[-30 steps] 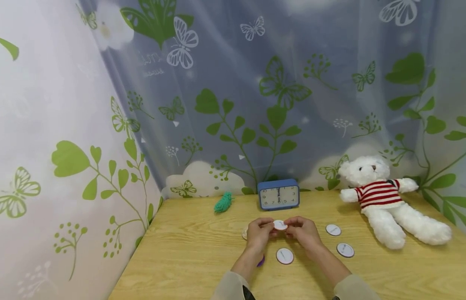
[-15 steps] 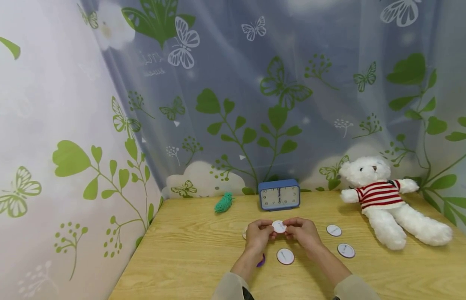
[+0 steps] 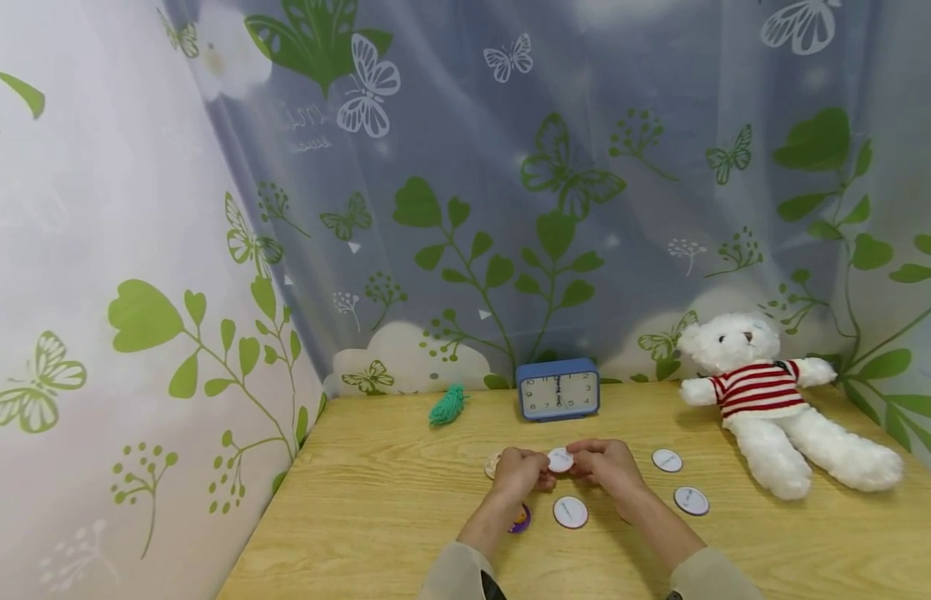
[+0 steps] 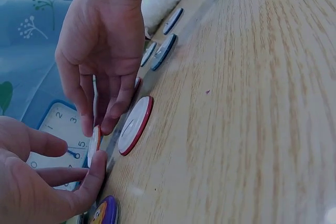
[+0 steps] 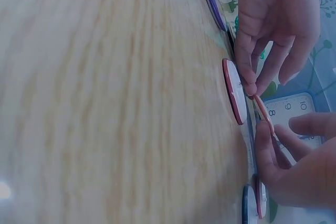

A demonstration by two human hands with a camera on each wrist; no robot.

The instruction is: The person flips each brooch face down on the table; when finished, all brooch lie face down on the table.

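Both hands meet over a small round white disc (image 3: 560, 460) with an orange rim (image 4: 95, 145), low above the wooden table. My left hand (image 3: 519, 473) pinches its left edge, while my right hand (image 3: 606, 468) holds the right edge between thumb and fingers. Seen from the right wrist, the disc stands tilted, nearly edge-on. Just in front lies a white disc with a red rim (image 3: 570, 512). By the left wrist, a purple-rimmed disc with a picture (image 3: 520, 519) shows partly from under the forearm. A beige disc (image 3: 492, 467) is half hidden behind the left hand.
Two white discs lie to the right, one farther back (image 3: 668, 460) and one nearer (image 3: 692, 501). A blue clock (image 3: 558, 396) stands behind the hands. Left of it is a green yarn bundle (image 3: 447, 406). A white teddy bear (image 3: 761, 392) in a striped shirt sits at right.
The held disc tilted up toward the head camera, then came lower and slightly nearer with both hands. The left forearm shifted a little left, showing more of the purple disc.
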